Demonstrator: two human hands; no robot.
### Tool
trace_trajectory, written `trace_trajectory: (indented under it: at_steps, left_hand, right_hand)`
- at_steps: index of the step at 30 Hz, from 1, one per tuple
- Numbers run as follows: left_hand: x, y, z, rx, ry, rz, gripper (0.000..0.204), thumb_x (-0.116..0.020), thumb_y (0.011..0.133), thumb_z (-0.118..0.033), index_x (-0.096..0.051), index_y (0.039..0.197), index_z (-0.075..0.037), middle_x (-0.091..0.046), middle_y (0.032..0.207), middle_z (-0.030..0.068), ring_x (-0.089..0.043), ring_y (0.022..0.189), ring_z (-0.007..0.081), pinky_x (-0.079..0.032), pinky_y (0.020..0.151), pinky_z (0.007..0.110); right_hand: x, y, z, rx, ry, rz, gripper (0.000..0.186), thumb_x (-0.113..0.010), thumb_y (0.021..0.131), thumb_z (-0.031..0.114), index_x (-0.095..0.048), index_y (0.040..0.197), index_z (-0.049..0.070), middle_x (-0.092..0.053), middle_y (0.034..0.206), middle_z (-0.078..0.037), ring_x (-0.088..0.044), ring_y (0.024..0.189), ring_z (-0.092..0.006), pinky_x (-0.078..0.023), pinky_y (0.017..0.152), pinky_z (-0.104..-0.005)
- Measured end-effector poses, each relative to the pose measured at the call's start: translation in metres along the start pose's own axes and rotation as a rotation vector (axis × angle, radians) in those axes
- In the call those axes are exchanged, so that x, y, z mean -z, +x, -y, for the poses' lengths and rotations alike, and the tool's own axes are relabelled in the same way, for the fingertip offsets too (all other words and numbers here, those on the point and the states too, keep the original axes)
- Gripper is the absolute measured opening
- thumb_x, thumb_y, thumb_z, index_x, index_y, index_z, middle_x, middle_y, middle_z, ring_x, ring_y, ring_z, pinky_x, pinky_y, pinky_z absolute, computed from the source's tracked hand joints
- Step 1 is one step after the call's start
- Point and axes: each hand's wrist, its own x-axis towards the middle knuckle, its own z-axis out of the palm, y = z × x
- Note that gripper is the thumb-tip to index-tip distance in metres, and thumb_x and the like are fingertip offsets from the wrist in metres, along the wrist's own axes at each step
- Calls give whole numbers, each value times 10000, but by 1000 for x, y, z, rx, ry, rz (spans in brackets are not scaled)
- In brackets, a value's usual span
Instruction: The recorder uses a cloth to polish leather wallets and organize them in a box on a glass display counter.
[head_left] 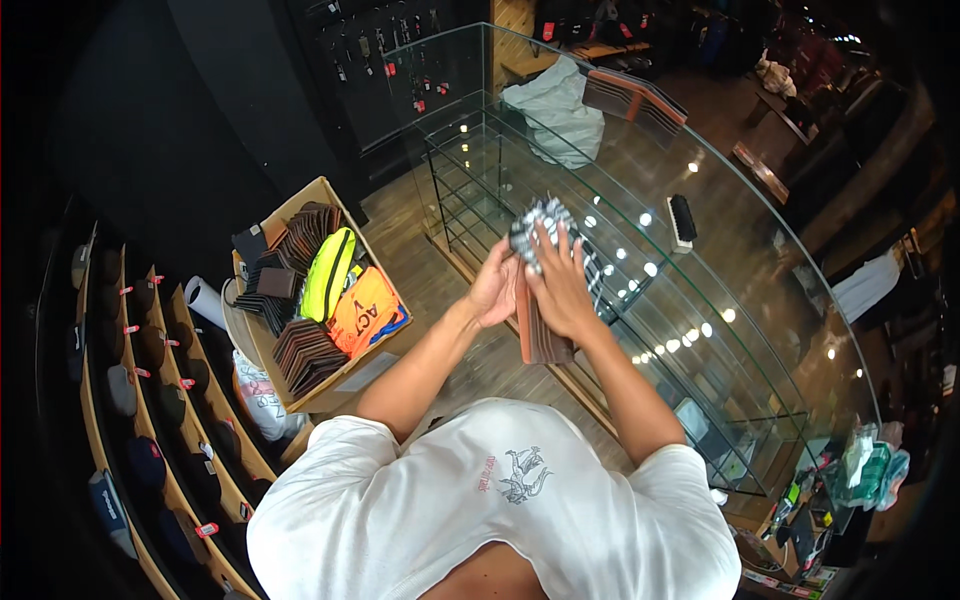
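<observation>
Near the glass counter's edge, my left hand (492,288) grips an unfolded brown leather wallet (543,340) by its side. My right hand (562,285) lies over the wallet and presses a black-and-white checked cloth (545,222) against it. The fingers are partly bent over the cloth, and its lower part is hidden under the palm. A dark-bristled brush with a pale base (682,222) lies on the glass to the right. At the counter's far end, more brown wallets (635,102) stand spread beside a crumpled pale cloth or bag (560,112).
A cardboard box (392,345) at left holds many dark wallets (305,355), a neon yellow pouch (340,272) and an orange fabric item (362,312). Shelves of caps (145,460) line the left. The glass counter (740,330) curves along the right, with plastic-wrapped goods (872,470) near its close end.
</observation>
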Motion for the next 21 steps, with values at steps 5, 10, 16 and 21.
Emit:
trace_trajectory:
  at_steps: [5,10,16,21]
  left_hand:
    - [0,15,-11,-83,-27,-150,877,-302,960,-730,-327,1516,-52,-414,1526,179,-483,1354,350,-381,1138,517]
    - [6,21,-1,-82,-105,-76,760,-368,996,-637,-354,1509,-77,-418,1521,169,-450,1379,329,-339,1169,501]
    - [39,31,-5,-129,-146,-249,602,-530,986,-464,-425,1421,-62,-541,1387,157,-572,1241,286,-473,1052,474]
    - [58,34,-28,-186,-86,-299,543,-448,1045,-402,-428,1442,-31,-615,1302,156,-612,1195,275,-488,1049,449]
  right_hand:
    - [-12,7,-4,-49,153,110,606,-362,1034,322,-276,1548,12,-151,1664,-108,11,1541,-342,7,1235,-491]
    - [-8,1,-14,26,76,101,568,-325,1043,362,-347,1542,92,-179,1662,-76,-45,1531,-387,-28,1223,-537]
    - [-10,14,-11,-22,164,187,566,-343,1034,348,-407,1483,10,-303,1613,-105,-132,1527,-335,-57,1235,-497]
    - [-5,-24,4,-117,290,259,468,-421,1026,257,-474,1455,78,-335,1600,-77,-160,1527,-311,-103,1224,-529]
